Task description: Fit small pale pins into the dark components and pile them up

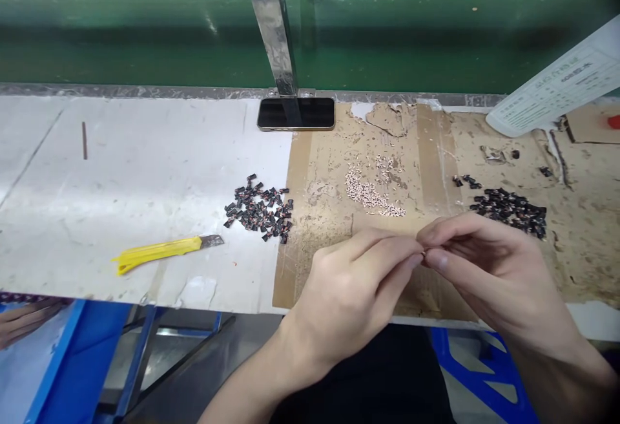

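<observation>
My left hand [356, 275] and my right hand [489, 269] meet fingertip to fingertip over the front of the cardboard. Both are closed in a pinch, and whatever sits between the tips is tiny and mostly hidden. Beyond them lies a scatter of small copper-coloured pieces [371, 194]. Just behind my right hand is a heap of small black parts [508, 207], partly covered by its fingers. To the left, another pile of small black parts [259, 207] shows copper-coloured bits among the black.
A yellow utility knife [159, 253] with its blade out lies at left. A phone [296, 114] rests by the metal post [274, 30]. A white bottle [557, 81] leans in from the right. Another person's hand [29, 320] shows at lower left, by a blue tray [62, 359].
</observation>
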Demonstrator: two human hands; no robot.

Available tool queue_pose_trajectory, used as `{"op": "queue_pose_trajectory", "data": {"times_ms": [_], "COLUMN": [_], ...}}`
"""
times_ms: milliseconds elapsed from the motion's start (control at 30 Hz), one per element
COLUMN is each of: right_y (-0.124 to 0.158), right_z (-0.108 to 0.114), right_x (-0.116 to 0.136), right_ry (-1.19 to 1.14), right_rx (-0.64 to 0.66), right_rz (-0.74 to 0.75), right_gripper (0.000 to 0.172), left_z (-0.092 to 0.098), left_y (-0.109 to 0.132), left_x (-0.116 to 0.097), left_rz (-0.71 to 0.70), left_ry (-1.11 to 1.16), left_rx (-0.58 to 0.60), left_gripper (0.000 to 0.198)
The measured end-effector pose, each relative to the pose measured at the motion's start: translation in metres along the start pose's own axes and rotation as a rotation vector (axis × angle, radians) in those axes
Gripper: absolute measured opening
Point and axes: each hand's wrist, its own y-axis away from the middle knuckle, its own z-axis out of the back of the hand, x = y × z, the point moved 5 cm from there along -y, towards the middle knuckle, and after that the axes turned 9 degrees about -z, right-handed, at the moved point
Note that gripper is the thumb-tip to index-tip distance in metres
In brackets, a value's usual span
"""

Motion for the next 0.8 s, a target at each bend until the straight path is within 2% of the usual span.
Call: {"op": "queue_pose_trajectory", "data": {"times_ms": [133,233,333,400,600,800], "right_y": [0.004,0.008,0.01,0.01,0.011,0.015], "right_z": [-0.002,-0.004,-0.004,-0.005,-0.005,-0.008], "right_x": [0.0,0.002,0.009,0.014,0.02,0.019], "right_ry": [0.04,0.104,0.186,0.235,0.341,0.457], "right_rx": [-0.01,-0.002,0.018,0.053,0.186,0.226], "right_rz": [0.007,0.044,0.136,0.205,0.316,0.323], "right_gripper": [0.017,0.015,0.015,0.018,0.022,0.022], "left_z": [-0.003,-0.009,-0.018,-0.021,-0.024,-0.027], "left_y": [0.002,0.006,0.012,0.014,0.016,0.019], "left_x": [0.005,0.016,0.023,0.024,0.027,0.026], "left_rz": [0.126,0.402,0.709,0.83,0.93,0.923], "left_ry": [0.088,0.387,0.769,0.939,1.132,1.133], "left_rx": [-0.007,0.02,0.101,0.148,0.247,0.288], "left_gripper": [0.01,0.011,0.007,0.009,0.014,0.015]}}
